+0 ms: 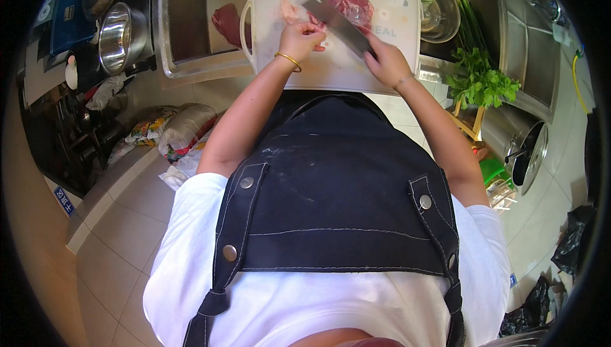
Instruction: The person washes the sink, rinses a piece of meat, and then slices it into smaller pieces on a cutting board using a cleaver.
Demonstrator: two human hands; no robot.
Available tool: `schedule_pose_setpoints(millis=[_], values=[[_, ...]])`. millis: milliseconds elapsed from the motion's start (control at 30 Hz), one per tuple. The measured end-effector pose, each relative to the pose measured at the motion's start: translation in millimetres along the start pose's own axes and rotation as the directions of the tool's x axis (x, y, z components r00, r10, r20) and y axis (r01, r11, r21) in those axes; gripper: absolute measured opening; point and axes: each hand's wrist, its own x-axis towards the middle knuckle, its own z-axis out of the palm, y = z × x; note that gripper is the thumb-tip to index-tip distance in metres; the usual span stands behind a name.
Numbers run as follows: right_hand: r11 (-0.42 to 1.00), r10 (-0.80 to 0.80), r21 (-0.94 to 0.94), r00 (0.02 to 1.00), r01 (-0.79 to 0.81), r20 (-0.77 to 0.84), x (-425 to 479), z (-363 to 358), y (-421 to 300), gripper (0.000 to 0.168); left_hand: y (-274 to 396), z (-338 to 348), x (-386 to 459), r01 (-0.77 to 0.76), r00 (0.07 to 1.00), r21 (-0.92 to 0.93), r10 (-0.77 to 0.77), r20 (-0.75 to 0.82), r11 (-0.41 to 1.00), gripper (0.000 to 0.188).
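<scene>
A white plastic cutting board (343,72) lies across the sink in front of me. My right hand (387,60) grips the handle of a cleaver (340,25), its blade slanting up and left over the board. Near the blade, my left hand (303,41) has its fingertips pinched together by a small red scrap of meat (317,21); whether it holds the scrap is unclear. A large piece of raw red meat (351,6) rests behind the blade. To its left sits a pale piece of fat or trimming (289,10).
More raw meat (228,25) lies in the sink, left of the board. On the right are a metal bowl (441,18) holding a container and leafy green stalks (482,80). A steel basin (121,37) stands at left, above filled sacks (186,127) by the wall.
</scene>
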Motion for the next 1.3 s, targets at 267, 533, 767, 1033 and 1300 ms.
schedule_pose_setpoints(millis=[267, 533, 767, 1033, 1300], values=[[0.992, 0.015, -0.126, 0.998, -0.007, 0.066, 43.9, 7.1, -32.5, 0.023, 10.7, -12.3, -20.0, -0.002, 1.0, 0.038, 0.003, -0.027, 0.999, 0.009], [0.949, 0.315, 0.05, 0.942, -0.312, -0.113, -87.1, -20.5, -21.8, 0.027, 12.9, -64.1, 4.3, -0.288, 0.866, 0.638, 0.478, -0.144, 0.714, 0.02], [0.895, 0.429, 0.258, 0.859, -0.363, -0.279, -110.4, -9.3, -37.7, 0.023, 24.1, -50.0, 27.2, -0.273, 0.857, 0.914, 0.508, 0.089, 0.3, 0.024], [0.92, 0.372, 0.261, 0.858, -0.292, -0.354, -110.6, -2.1, -60.3, 0.017, 7.5, -56.2, 57.8, -0.185, 0.896, 0.758, 0.425, -0.132, 0.626, 0.016], [0.938, 0.334, 0.217, 0.868, -0.269, -0.369, -102.9, 1.9, -70.0, 0.019, 17.1, -100.0, 68.0, -0.222, 0.904, 0.218, 0.284, -0.32, 0.95, 0.018]])
